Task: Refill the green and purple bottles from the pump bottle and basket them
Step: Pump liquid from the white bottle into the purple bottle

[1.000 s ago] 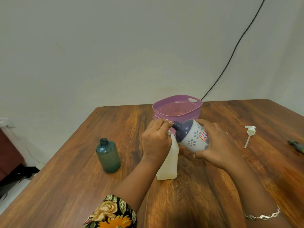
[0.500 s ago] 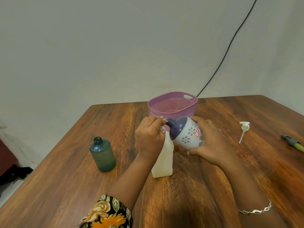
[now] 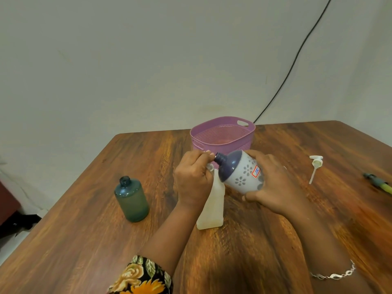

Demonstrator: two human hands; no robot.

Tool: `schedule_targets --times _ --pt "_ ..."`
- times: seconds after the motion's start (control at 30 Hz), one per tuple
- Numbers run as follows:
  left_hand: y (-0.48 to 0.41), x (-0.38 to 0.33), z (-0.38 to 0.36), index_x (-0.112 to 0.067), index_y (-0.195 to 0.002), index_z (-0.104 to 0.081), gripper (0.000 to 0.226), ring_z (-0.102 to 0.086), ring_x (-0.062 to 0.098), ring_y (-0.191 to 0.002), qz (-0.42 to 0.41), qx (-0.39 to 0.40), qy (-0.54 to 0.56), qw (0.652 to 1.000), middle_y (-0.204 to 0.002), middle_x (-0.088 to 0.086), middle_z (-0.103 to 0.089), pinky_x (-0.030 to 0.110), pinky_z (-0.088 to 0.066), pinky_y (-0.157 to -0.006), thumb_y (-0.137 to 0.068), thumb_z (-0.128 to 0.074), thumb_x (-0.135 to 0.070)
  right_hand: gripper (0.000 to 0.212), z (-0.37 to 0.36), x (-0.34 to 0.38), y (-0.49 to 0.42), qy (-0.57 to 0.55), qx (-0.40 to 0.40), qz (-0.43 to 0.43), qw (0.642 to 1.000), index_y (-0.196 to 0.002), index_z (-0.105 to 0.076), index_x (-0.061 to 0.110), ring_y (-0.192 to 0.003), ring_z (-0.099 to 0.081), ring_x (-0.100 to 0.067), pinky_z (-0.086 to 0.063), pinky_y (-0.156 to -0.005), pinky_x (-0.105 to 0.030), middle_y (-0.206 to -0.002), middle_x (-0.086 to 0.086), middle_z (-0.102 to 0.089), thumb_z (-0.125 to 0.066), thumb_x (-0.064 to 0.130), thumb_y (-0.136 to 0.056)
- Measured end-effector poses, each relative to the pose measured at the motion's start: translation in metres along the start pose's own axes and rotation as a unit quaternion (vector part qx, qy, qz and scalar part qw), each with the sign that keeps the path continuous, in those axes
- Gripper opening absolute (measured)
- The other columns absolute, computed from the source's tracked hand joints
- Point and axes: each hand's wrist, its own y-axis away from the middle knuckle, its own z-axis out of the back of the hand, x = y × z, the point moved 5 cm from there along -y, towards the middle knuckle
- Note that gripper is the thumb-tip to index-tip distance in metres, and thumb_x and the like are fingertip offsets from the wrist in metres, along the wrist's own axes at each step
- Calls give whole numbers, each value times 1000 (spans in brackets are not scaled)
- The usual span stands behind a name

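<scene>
Purple bottle [image 3: 244, 172]: gripped in right hand [image 3: 273, 183], tilted mouth-first over pump bottle [image 3: 212, 209], likely to align openings. Left hand [image 3: 193, 177]: curled round pump bottle's neck, steadying. Green bottle [image 3: 132, 200]: left of it, uncapped.

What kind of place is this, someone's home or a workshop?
Most likely a plain room in a home, though a bare recording room is possible: a wooden table stands by a bare pale wall, with a purple plastic basket and a small green bottle on it.
</scene>
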Motion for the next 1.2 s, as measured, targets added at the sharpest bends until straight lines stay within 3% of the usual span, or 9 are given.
schedule_targets --times 0.23,0.47,0.63,0.77,0.9,1.0,1.1,1.2 --pt "-11 -6 4 2 -82 -73 32 -67 22 -76 5 -4 -5 1000 -78 12 -71 14 -42 -82 -78 -41 -3 95 5 -1 -1 -29 -13 -3 999 -138 -32 27 -106 -45 -18 -41 -78 -30 -123 -1 -43 -83 23 -58" --pt "2 0 -4 4 -79 -71 27 -66 21 -72 0 2 12 1000 -76 13 -69 17 -48 -77 -81 -46 -2 96 -1 -3 2 -14 3 -4 1000 -139 -30 29 -102 -39 -11 -33 -76 -26 -122 1 -40 -83 23 -59" --pt "-5 -4 2 3 -85 -72 26 -65 16 -82 -7 16 12 1000 -84 13 -71 13 -43 -86 -80 -47 -2 97 -2 -4 0 -44 2 -8 999 -139 -31 29 -104 -42 -15 -36 -76 -29 -120 1 -41 -83 22 -57" --pt "-16 -14 6 1 -82 -74 33 -70 21 -78 -33 40 -35 998 -81 11 -72 15 -43 -81 -77 -41 -5 96 4 -3 -3 -32 -14 -2 999 -139 -30 27 -107 -43 -17 -40 -79 -30 -123 -1 -42 -83 24 -59" --pt "-6 -5 2 -1 -83 -74 16 -70 19 -77 -19 50 -36 998 -81 10 -73 15 -46 -81 -72 -62 4 95 2 -4 0 -20 -7 -2 1000 -138 -30 27 -105 -41 -15 -33 -76 -26 -122 -1 -42 -83 23 -59" --pt "-1 -1 3 -1 -83 -74 18 -70 20 -77 -11 47 -17 999 -82 10 -73 23 -55 -73 -69 -69 9 96 -3 -5 2 -19 4 -8 1000 -139 -29 28 -106 -41 -16 -34 -76 -27 -123 0 -41 -83 24 -60" --pt "2 -9 7 -2 -95 -73 28 -69 22 -92 -30 52 -45 997 -97 12 -72 27 -53 -80 -72 -59 8 96 -2 -4 3 -35 0 -9 999 -138 -30 28 -106 -43 -16 -35 -74 -28 -121 1 -41 -83 23 -59" --pt "-2 -13 9 -4 -100 -72 37 -67 25 -97 4 72 -70 995 -104 12 -70 37 -53 -79 -66 -70 9 95 4 -5 0 -43 -13 -3 999 -138 -31 27 -102 -41 -12 -34 -73 -27 -120 0 -42 -84 22 -58"
